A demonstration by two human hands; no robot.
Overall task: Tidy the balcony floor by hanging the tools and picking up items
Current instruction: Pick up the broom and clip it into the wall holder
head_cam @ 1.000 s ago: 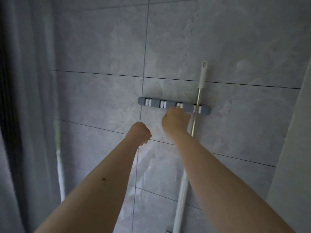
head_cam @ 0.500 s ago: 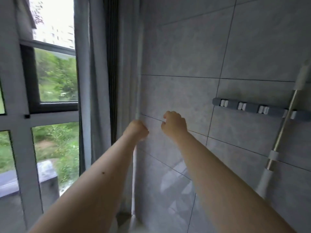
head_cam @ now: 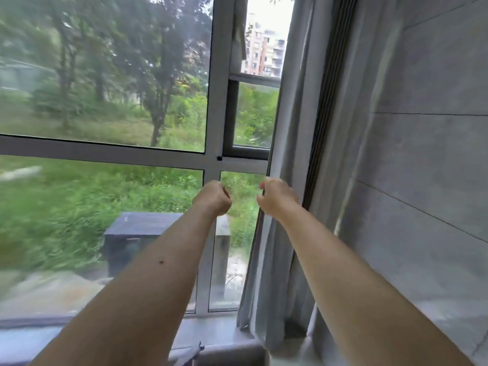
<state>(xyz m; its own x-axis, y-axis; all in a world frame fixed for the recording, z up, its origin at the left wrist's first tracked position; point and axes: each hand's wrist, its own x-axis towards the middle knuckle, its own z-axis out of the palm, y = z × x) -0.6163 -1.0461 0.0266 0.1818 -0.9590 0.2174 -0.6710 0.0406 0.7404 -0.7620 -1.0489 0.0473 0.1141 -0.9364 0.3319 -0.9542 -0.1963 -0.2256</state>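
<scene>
Garden (head_cam: pixel 79 202) beyond glass motion-blurred; small dark object (head_cam: pixel 196 351) at bottom edge cropped, perhaps tool part.

Both bare forearms are extended forward and upward, roughly parallel, with the wrists held near one another but apart. The left hand (head_cam: pixel 213 198) is closed into a fist — nothing is seen held in it. The right hand (head_cam: pixel 276 199) is likewise curled, knuckles away from the camera, and no object is seen gripped.
</scene>
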